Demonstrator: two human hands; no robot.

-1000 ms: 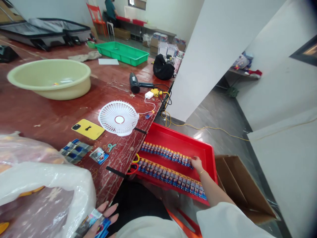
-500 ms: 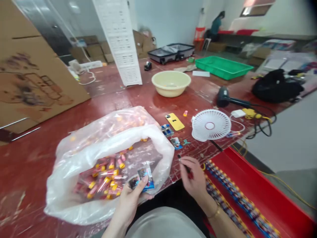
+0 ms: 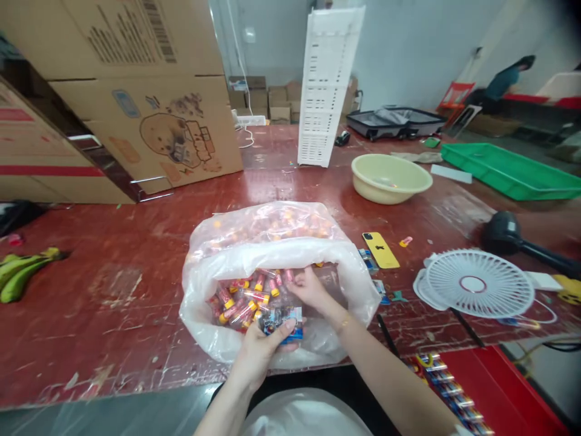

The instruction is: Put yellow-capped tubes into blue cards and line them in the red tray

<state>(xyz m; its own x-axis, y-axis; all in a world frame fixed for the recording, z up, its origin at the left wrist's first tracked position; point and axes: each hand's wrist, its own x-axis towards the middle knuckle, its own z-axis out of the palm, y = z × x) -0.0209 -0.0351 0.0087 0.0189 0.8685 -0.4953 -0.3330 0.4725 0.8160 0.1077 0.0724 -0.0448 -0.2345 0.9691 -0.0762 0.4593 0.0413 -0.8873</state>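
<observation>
My left hand point(image 3: 267, 345) is closed on a few small printed packets point(image 3: 284, 321), blue with pictures, held over the front rim of a clear plastic bag point(image 3: 267, 257). Inside the bag lie many small see-through tubes point(image 3: 256, 297) with pink contents and yellow caps. My right hand point(image 3: 312, 289) reaches into the bag from the right. Its fingertips close on one pink tube point(image 3: 289, 277), partly hidden by the fingers. More packets point(image 3: 380, 292) lie just right of the bag. A dark stick-like thing point(image 3: 388, 334) lies at the table's front edge.
Right of the bag are a yellow phone point(image 3: 381, 250), a white fan point(image 3: 474, 283) and a hair dryer point(image 3: 503, 235). Behind stand a cream basin point(image 3: 391, 177), a green tray point(image 3: 512, 172) and a white rack point(image 3: 329, 85). Cardboard boxes point(image 3: 181, 133) and bananas point(image 3: 25, 272) are left.
The view has swung left. My right hand has let go of a dark stick-like thing and moved left into the bag, onto a tube. My left hand keeps holding the packets.
</observation>
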